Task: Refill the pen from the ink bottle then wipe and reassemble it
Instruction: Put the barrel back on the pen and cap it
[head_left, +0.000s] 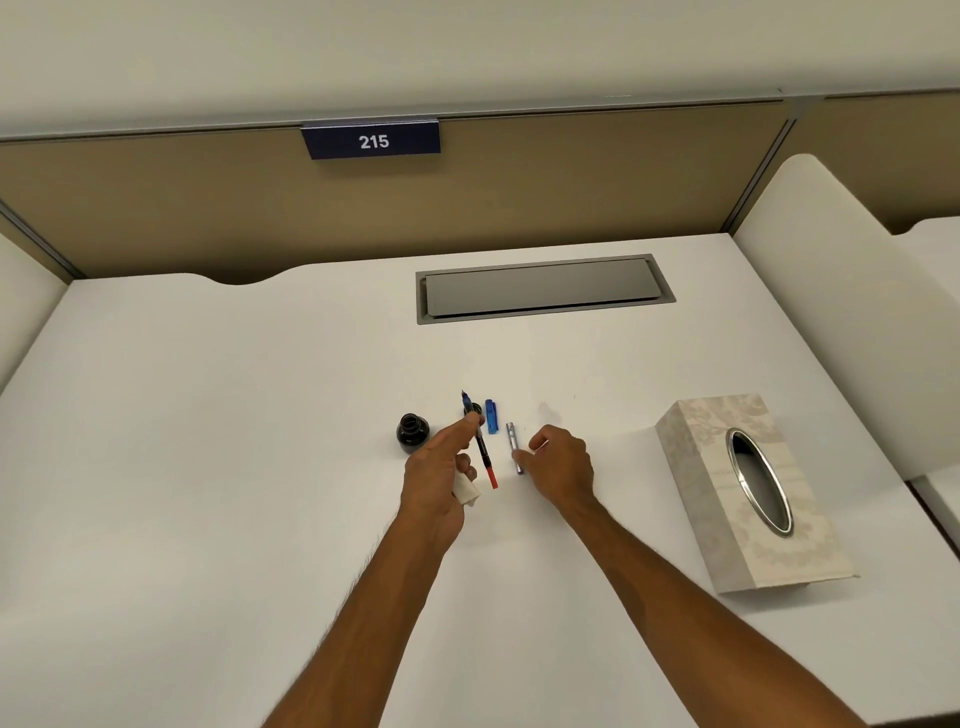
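Note:
My left hand (439, 475) holds the pen's inner part (479, 441), nib pointing away and its red converter end toward me, pinched between thumb and forefinger. A crumpled white tissue (466, 491) is tucked in the same hand's lower fingers. The open black ink bottle (412, 432) stands just left of that hand, with its black lid (470, 410) partly hidden behind the pen. A blue pen cap (491, 415) lies on the desk beyond. My right hand (561, 467) touches the near end of the silver pen barrel (514, 447), which lies on the desk; fingers are curled around it.
A patterned tissue box (753, 493) with an oval metal opening lies at the right. A grey cable hatch (540, 288) is set into the white desk (208, 441) at the back. Beige partition with a "215" sign (373, 140) stands behind.

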